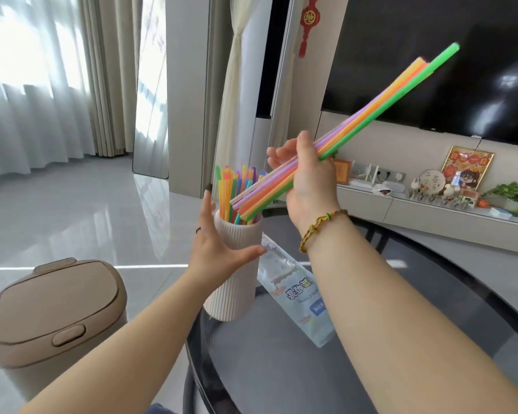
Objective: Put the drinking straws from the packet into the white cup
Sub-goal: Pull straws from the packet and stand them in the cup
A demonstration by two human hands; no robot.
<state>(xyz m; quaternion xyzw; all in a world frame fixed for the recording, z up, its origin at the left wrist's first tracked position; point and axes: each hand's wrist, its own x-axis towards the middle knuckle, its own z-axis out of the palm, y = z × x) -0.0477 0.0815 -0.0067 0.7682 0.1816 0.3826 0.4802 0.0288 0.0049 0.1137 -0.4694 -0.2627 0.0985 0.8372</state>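
Note:
A tall ribbed white cup point(237, 291) stands on the dark round table point(401, 339), with several coloured straws point(234, 186) upright in it. My right hand point(308, 177) grips a slanted bundle of straws point(380, 106); their lower ends sit at the cup's mouth and their tops point up to the right. My left hand point(219, 246) rests on the cup's left side, fingers spread and thumb across its front. The clear printed straw packet point(296, 297) lies flat on the table just right of the cup.
A beige lidded bin point(51, 318) stands on the floor to the left of the table. Behind are a low TV shelf point(431, 210) with ornaments, a black TV screen point(431, 55) and curtains. The floor is glossy grey tile.

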